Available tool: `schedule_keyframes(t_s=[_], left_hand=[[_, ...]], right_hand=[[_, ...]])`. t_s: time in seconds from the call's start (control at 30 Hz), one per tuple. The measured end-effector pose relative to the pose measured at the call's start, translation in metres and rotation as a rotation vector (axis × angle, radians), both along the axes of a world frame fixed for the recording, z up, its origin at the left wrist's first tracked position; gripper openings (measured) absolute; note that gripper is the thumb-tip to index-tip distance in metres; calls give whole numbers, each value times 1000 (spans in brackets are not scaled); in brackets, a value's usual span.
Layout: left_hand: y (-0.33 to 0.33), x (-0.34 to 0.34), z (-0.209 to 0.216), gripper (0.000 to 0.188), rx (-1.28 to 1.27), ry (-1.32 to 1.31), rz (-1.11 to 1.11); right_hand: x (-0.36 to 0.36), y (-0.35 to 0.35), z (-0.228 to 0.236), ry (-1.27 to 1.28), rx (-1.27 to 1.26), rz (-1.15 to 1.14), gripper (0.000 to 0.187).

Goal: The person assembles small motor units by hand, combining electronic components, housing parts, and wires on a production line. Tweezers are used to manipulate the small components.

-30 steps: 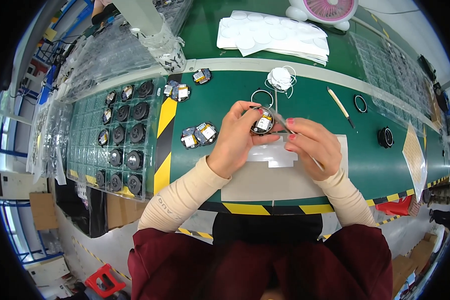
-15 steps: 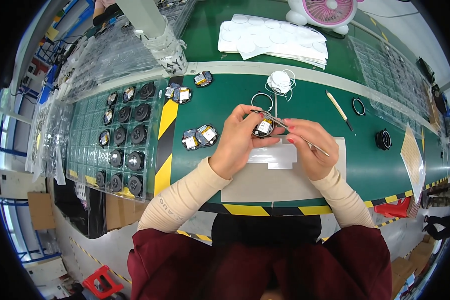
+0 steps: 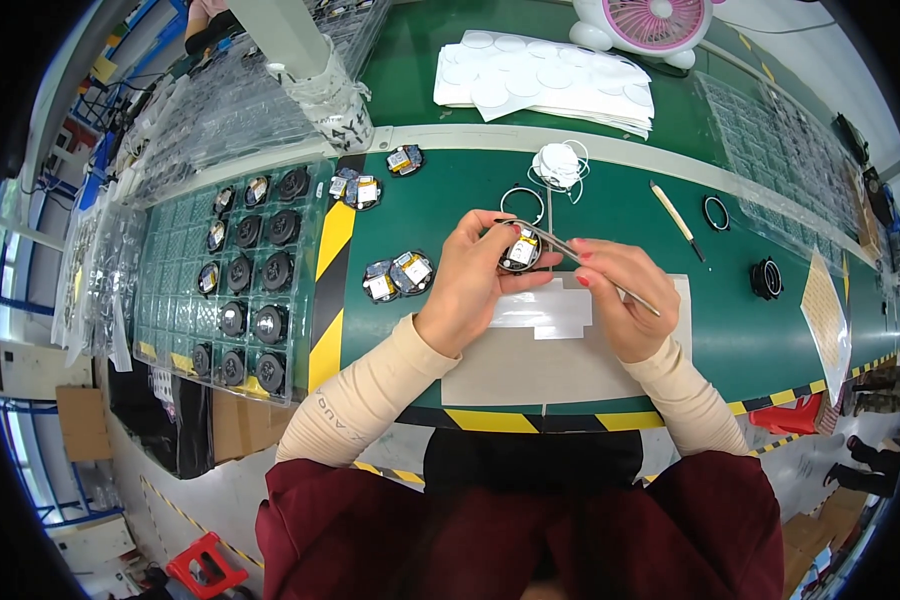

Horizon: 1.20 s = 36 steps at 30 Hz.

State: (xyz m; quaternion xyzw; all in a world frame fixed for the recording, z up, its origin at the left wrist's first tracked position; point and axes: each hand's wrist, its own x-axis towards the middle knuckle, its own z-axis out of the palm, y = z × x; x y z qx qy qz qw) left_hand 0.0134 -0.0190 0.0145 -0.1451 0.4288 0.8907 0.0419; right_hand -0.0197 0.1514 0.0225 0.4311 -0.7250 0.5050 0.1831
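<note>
My left hand (image 3: 473,275) holds a small round black part (image 3: 520,250) with a yellow and white patch on its top, above the green bench. My right hand (image 3: 620,300) grips metal tweezers (image 3: 580,262) whose tips rest on that part. Below the hands lies a grey mat (image 3: 570,365) with white paper strips (image 3: 545,310) on it. Two similar round parts (image 3: 398,275) lie just left of my left hand.
A clear tray (image 3: 240,275) of several black round parts lies at left. Three more parts (image 3: 370,180), a black ring (image 3: 522,203), a white coil (image 3: 558,163), a brush (image 3: 678,222), another ring (image 3: 717,212), a black cylinder (image 3: 766,279), stacked white sheets (image 3: 545,85) and a pink fan (image 3: 660,20) are behind.
Both hands stayed nearly in place over the mat. The tweezers shifted slightly on the round part; the part turned a little in my left hand.
</note>
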Motion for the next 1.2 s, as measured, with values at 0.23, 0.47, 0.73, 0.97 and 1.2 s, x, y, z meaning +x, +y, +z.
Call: schedule_keyframes(t_s=[0.23, 0.47, 0.73, 0.97, 1.2], left_hand=[[0, 1, 3, 17, 24, 12, -19], [5, 2, 4, 25, 98, 120, -92], [9, 1, -2, 23, -9, 93, -168], [-3, 3, -4, 27, -85, 129, -184], [-41, 14, 12, 34, 6, 221, 61]], right_hand=[[-1, 1, -3, 0, -77, 15, 12], [-2, -4, -10, 38, 199, -89, 38], [-4, -7, -12, 29, 305, -127, 39], [-2, -19, -6, -11, 351, -9, 40], [12, -9, -9, -47, 256, -62, 33]])
